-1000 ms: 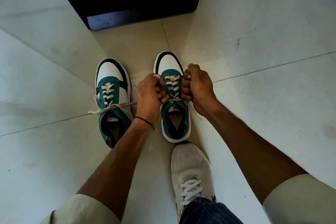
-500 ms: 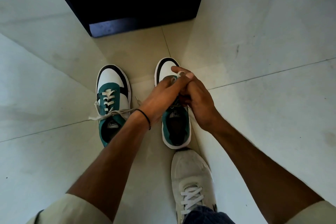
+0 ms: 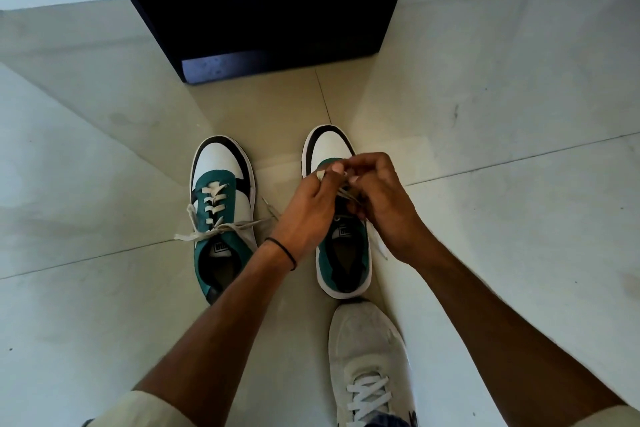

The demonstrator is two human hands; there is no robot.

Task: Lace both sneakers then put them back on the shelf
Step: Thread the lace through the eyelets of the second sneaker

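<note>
Two green, white and black sneakers stand side by side on the tiled floor, toes pointing away from me. The left sneaker (image 3: 221, 204) has white laces crossed up its front, with the ends tied and trailing to both sides. Over the right sneaker (image 3: 341, 253) my left hand (image 3: 308, 208) and my right hand (image 3: 384, 204) are close together, each pinching a part of its white lace (image 3: 346, 194). My hands hide most of that lacing. A loose lace end lies on the floor by the shoe's right side.
A dark shelf unit (image 3: 263, 7) stands on the floor just beyond the sneakers. My own foot in a white shoe (image 3: 367, 360) rests directly behind the right sneaker. Pale floor tiles (image 3: 502, 114) spread out on both sides.
A second ago my fists pulled the lace ends apart on either side of the right sneaker. They have since come together over its front, fingers now working the lace.
</note>
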